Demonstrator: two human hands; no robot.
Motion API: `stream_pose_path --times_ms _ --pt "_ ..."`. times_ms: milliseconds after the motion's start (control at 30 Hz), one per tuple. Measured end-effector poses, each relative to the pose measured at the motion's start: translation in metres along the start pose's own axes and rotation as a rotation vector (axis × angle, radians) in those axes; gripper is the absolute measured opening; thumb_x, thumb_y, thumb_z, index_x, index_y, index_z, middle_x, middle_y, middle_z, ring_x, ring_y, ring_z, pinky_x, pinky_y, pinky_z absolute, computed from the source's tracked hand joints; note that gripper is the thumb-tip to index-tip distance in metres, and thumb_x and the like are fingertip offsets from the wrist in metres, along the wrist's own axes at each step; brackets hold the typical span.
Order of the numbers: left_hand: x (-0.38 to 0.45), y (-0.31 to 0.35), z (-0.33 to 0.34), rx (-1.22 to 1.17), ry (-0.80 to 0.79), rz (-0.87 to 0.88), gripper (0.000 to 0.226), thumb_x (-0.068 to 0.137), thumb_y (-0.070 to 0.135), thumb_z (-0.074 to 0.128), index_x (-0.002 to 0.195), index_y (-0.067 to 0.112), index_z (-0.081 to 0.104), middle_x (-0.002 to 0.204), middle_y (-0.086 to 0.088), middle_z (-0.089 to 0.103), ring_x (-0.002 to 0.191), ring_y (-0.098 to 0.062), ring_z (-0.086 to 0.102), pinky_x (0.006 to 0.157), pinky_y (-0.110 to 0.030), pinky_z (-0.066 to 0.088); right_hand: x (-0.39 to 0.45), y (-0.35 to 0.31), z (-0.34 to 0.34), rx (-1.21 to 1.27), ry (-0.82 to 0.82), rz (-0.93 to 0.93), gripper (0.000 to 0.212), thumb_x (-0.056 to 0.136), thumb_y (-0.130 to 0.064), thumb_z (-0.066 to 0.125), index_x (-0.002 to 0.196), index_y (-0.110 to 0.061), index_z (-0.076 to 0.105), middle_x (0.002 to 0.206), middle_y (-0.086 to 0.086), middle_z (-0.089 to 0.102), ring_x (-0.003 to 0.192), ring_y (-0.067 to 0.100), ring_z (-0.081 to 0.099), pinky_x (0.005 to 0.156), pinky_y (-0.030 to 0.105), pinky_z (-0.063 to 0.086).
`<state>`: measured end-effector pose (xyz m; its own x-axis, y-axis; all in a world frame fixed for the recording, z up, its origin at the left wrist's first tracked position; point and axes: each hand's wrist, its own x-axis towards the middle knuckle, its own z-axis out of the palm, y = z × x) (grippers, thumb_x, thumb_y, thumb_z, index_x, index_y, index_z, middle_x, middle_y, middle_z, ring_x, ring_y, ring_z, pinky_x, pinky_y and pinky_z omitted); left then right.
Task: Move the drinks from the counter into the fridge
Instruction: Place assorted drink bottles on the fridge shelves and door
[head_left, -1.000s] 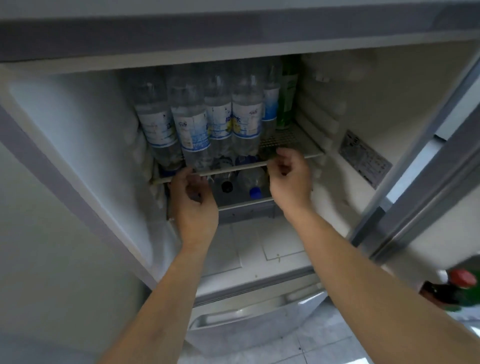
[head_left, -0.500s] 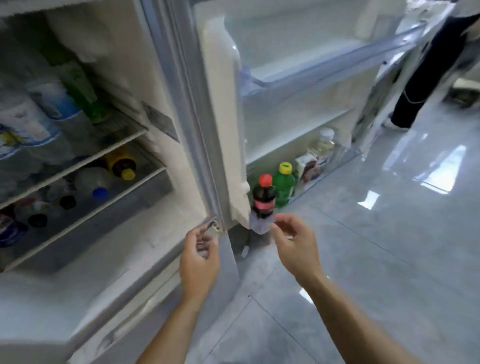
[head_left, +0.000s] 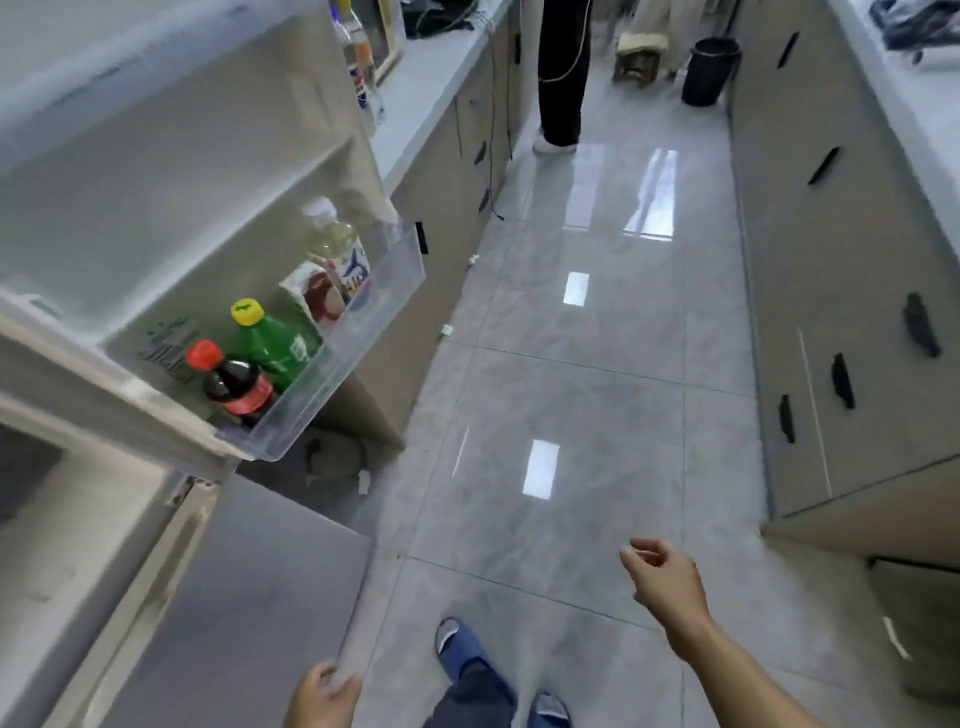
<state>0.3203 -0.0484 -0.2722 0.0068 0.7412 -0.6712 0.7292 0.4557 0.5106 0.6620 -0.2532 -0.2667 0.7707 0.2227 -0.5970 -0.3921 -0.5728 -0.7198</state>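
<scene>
The open fridge door (head_left: 156, 171) fills the upper left. Its clear bottom bin (head_left: 358, 322) holds a dark cola bottle with a red cap (head_left: 234, 382), a green bottle with a yellow cap (head_left: 275, 343), a carton (head_left: 317, 296) and a pale bottle with a white cap (head_left: 332, 236). A bottle (head_left: 361, 67) stands on the counter (head_left: 431, 88) behind the door. My left hand (head_left: 319, 696) hangs empty at the bottom edge, by the corner of the grey lower fridge door (head_left: 244, 597). My right hand (head_left: 662, 577) hangs over the floor, fingers loosely curled, holding nothing.
A tiled aisle (head_left: 597, 338) runs between cabinets on the left (head_left: 478, 140) and right (head_left: 841, 312). A person in dark trousers (head_left: 563, 67) stands at the far end beside a stool (head_left: 641, 54) and a black bin (head_left: 709, 70). My slippered feet (head_left: 462, 644) are below.
My view has swung right, from the fridge shelves to the aisle. Both hands have left the shelf edge and dropped away from the fridge, empty.
</scene>
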Motion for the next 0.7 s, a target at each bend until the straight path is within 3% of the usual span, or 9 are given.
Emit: stream_pose_path --times_ms 67,133,233,267,333,400,500,600,700 --pt "-0.009 -0.004 0.002 0.114 -0.092 0.013 0.040 0.087 -0.022 0.056 0.125 -0.025 0.046 0.114 -0.036 0.056 0.110 -0.049 0.056 0.073 -0.029 0.044 0.005 0.022 -0.014 0.014 0.024 0.096 0.021 0.089 -0.021 0.071 0.108 -0.014 0.065 0.101 0.006 0.068 0.094 0.026 0.066 0.089 0.049 0.055" --pt "-0.017 0.004 0.003 0.213 -0.134 0.076 0.039 0.094 -0.021 0.042 0.132 -0.028 0.035 0.121 -0.041 0.050 0.108 -0.039 0.061 0.066 -0.021 0.041 0.008 0.039 -0.025 0.023 0.051 0.184 0.021 0.090 -0.021 0.070 0.108 -0.013 0.064 0.100 0.005 0.066 0.091 0.027 0.065 0.085 0.047 0.055" --pt "-0.006 0.017 0.008 0.199 -0.069 0.044 0.038 0.094 -0.022 0.041 0.130 -0.031 0.035 0.126 -0.048 0.046 0.066 0.006 0.067 0.075 -0.015 0.043 0.006 0.057 -0.043 -0.001 0.104 0.300 0.021 0.090 -0.019 0.070 0.108 -0.010 0.064 0.097 0.007 0.064 0.083 0.027 0.063 0.075 0.042 0.055" --pt "0.003 0.022 0.010 0.202 -0.041 0.004 0.037 0.092 -0.023 0.045 0.126 -0.032 0.038 0.129 -0.049 0.045 0.081 0.002 0.070 0.083 -0.016 0.043 0.004 0.062 -0.049 -0.017 0.118 0.333 0.021 0.090 -0.018 0.069 0.109 -0.009 0.063 0.097 0.008 0.065 0.079 0.026 0.062 0.071 0.040 0.054" --pt "0.029 0.039 0.019 0.165 -0.058 -0.136 0.038 0.088 -0.016 0.059 0.124 -0.026 0.050 0.134 -0.042 0.049 0.121 -0.033 0.059 0.104 -0.034 0.037 -0.002 0.070 -0.058 -0.049 0.149 0.385 0.021 0.089 -0.017 0.070 0.108 -0.008 0.064 0.094 0.011 0.066 0.074 0.027 0.060 0.066 0.036 0.052" --pt "0.052 0.068 0.033 0.247 -0.119 -0.115 0.042 0.085 0.001 0.072 0.124 -0.010 0.060 0.126 -0.029 0.060 0.110 -0.040 0.061 0.094 -0.042 0.047 -0.006 0.074 -0.064 -0.062 0.178 0.421 0.021 0.088 -0.016 0.071 0.106 -0.008 0.065 0.088 0.013 0.065 0.072 0.026 0.059 0.064 0.033 0.050" --pt "0.082 0.122 0.057 0.245 -0.209 -0.040 0.040 0.090 0.016 0.068 0.128 0.007 0.059 0.118 -0.019 0.062 0.088 -0.034 0.063 0.065 -0.035 0.055 -0.003 0.073 -0.069 -0.052 0.212 0.481 0.019 0.087 -0.013 0.072 0.103 -0.006 0.065 0.084 0.013 0.064 0.075 0.029 0.059 0.062 0.032 0.050" --pt "0.109 0.182 0.088 0.195 -0.268 0.028 0.038 0.095 0.019 0.063 0.132 0.012 0.054 0.128 -0.017 0.055 0.100 -0.032 0.062 0.068 -0.034 0.054 0.006 0.065 -0.069 -0.017 0.231 0.535 0.017 0.089 -0.012 0.072 0.103 -0.007 0.064 0.087 0.014 0.064 0.083 0.034 0.061 0.067 0.037 0.051" --pt "0.124 0.242 0.120 0.136 -0.302 0.098 0.037 0.096 0.017 0.061 0.132 0.011 0.053 0.112 -0.014 0.058 0.093 -0.029 0.062 0.073 -0.037 0.055 0.022 0.056 -0.071 0.012 0.224 0.575 0.018 0.090 -0.014 0.072 0.104 -0.007 0.064 0.092 0.015 0.064 0.082 0.034 0.062 0.069 0.039 0.052"
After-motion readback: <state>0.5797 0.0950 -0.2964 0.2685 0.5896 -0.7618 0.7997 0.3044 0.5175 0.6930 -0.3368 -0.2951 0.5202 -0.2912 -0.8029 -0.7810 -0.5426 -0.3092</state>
